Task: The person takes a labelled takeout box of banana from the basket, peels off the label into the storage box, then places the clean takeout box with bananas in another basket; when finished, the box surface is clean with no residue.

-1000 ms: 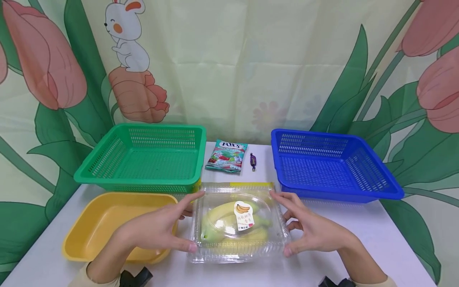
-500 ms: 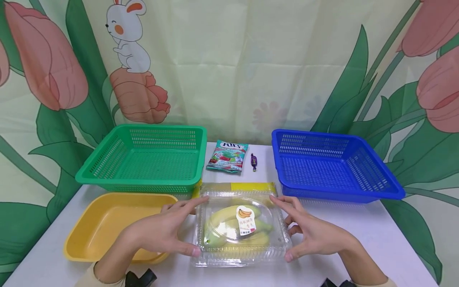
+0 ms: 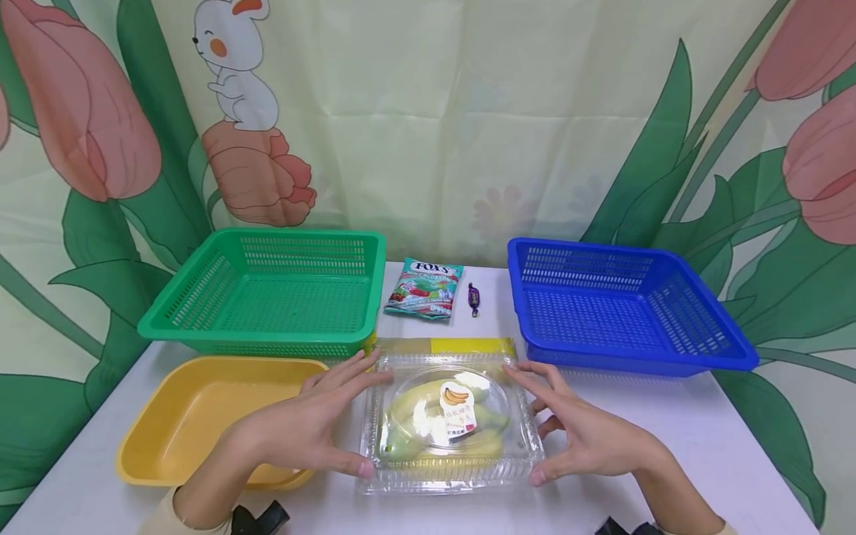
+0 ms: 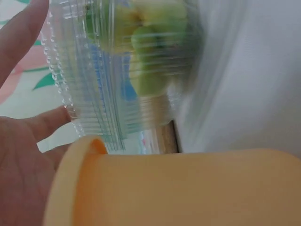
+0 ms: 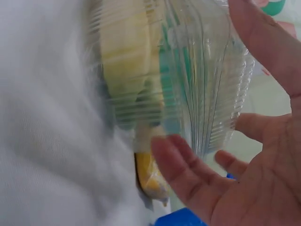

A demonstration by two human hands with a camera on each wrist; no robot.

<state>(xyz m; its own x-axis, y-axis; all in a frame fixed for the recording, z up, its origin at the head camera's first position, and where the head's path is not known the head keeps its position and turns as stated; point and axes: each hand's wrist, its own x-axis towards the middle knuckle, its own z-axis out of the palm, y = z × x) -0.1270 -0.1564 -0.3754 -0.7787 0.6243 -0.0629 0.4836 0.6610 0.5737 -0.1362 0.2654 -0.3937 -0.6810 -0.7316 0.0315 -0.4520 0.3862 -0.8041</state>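
Banana box (image 3: 452, 425) sits on the table (image 3: 702, 431), right of the yellow basin (image 3: 194, 416). My left hand (image 3: 301, 425) touches its left edge, fingers spread, unclenched; my right hand (image 3: 582, 432) likewise opposite. I'd press both sides evenly: the lid (image 3: 515, 438) looks flimsy.

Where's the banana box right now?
Head view: the clear banana box is front and centre, between the left hand and the right hand, right of the yellow tub and nearer than the Fox's bag.
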